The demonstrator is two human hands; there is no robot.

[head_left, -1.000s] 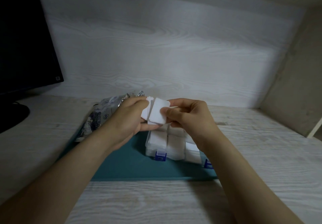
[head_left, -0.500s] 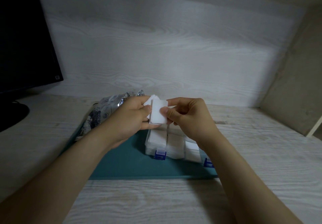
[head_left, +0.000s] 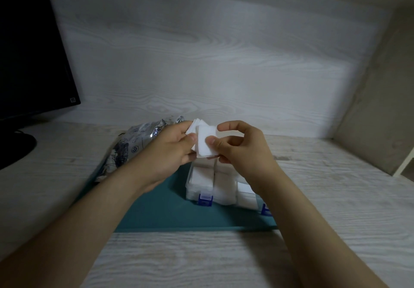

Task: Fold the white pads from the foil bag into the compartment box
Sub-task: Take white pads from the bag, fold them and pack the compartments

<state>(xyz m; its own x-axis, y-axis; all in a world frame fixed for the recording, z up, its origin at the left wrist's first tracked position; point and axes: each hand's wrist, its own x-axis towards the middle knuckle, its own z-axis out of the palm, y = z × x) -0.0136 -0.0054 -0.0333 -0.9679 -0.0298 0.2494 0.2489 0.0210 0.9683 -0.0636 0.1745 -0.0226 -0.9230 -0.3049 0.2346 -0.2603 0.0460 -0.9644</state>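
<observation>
Two hands meet mid-frame, just above the box. The left hand [head_left: 177, 151] is curled round a small stack of white pads [head_left: 194, 124], thumb on the near side and fingers behind. Only the stack's fanned top corners show. The right hand [head_left: 242, 151] pinches the front pad [head_left: 205, 145], with the thumb on its face, the index finger hooked at its top right corner and the other fingers curled behind. The front pad is upright, facing the camera and overlapping the stack. Cannot tell if it is creased.

The compartment box [head_left: 190, 184] is clear plastic, at 6 o'clock of the held pads, sitting on a teal mat [head_left: 168, 213]. Its visible compartments hold packed pads [head_left: 201, 175]. There is a blue latch [head_left: 205, 200] on its near edge, and a second latch [head_left: 265, 210] at 4 o'clock, partly hidden by the right forearm.

The foil bag [head_left: 132, 146] is at 9 o'clock of the left hand. It is crumpled, lies over the mat's far left corner, and its right end is hidden behind that hand.

The mat lies on a pale woodgrain desk [head_left: 201, 258]. A black monitor [head_left: 29, 52] is at 10 o'clock of the frame, its stand base [head_left: 15, 148] at 9 o'clock. A woodgrain wall panel [head_left: 224, 63] is at 12 o'clock.
</observation>
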